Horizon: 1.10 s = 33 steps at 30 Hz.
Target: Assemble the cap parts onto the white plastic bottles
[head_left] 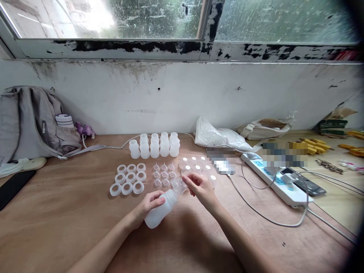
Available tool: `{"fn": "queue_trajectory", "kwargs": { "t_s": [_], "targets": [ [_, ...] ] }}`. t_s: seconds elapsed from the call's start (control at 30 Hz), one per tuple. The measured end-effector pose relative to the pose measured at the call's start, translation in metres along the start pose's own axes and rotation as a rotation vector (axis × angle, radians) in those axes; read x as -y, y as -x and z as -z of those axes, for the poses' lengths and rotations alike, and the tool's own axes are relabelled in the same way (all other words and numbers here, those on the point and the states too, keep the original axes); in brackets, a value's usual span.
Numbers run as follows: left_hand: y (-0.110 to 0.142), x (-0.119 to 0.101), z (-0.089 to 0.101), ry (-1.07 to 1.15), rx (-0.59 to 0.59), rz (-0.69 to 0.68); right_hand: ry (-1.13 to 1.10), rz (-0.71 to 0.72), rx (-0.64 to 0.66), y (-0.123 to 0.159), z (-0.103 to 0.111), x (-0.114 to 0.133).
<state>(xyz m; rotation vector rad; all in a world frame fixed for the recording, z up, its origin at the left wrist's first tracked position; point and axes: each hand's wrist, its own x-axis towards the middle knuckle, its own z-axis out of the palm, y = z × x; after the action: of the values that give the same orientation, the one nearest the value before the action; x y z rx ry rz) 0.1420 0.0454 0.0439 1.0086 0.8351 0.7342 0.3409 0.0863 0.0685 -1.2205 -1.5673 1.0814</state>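
My left hand (150, 206) is wrapped round a white plastic bottle (160, 211), held tilted with its neck pointing up and right. My right hand (200, 187) pinches a small clear part (179, 185) at the bottle's neck. Just beyond them on the wooden table (71, 212) lie rows of white rings (127, 178), small clear nipples (164, 175) and clear caps (197, 165). Behind those stand several upright white bottles (155, 146).
A grey backpack (28, 121) leans on the wall at the back left, a black phone (14, 185) lies near the left edge. A plastic bag (218, 136), a white power strip (280, 180) with cables and a second phone (308, 185) lie to the right.
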Motion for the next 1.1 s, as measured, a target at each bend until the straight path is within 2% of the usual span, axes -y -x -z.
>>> {"fn": "queue_trajectory", "kwargs": {
  "t_s": [0.13,0.33,0.47,0.63,0.77,0.87,0.93,1.0,1.1],
  "targets": [
    [0.000,0.001,0.002,0.001,0.021,0.036,0.067,0.012,0.069,0.002,-0.004,-0.002],
    [-0.001,0.001,0.002,0.017,0.004,0.065,0.031,0.040,0.182,0.003,-0.006,-0.002],
    [0.000,0.001,0.002,0.016,0.004,0.083,0.029,0.073,0.178,0.007,-0.015,-0.009],
    [0.000,0.000,0.000,-0.028,-0.015,0.120,0.045,0.174,0.092,0.019,-0.033,-0.028],
    [-0.003,0.000,0.000,0.081,-0.178,-0.021,0.020,0.154,0.014,0.024,-0.041,-0.036],
    [-0.007,0.001,0.004,0.261,-0.337,-0.085,0.000,0.052,-0.065,0.022,-0.046,-0.038],
    [-0.007,0.001,0.007,0.322,-0.482,-0.159,-0.036,-0.018,-0.103,0.019,-0.048,-0.039],
    [-0.006,-0.001,0.009,0.253,-0.606,-0.271,-0.082,-0.064,-0.116,0.017,-0.049,-0.038],
    [-0.003,-0.002,0.008,-0.089,-0.657,-0.375,-0.104,-0.057,-0.104,0.017,-0.049,-0.037]
  ]
}}
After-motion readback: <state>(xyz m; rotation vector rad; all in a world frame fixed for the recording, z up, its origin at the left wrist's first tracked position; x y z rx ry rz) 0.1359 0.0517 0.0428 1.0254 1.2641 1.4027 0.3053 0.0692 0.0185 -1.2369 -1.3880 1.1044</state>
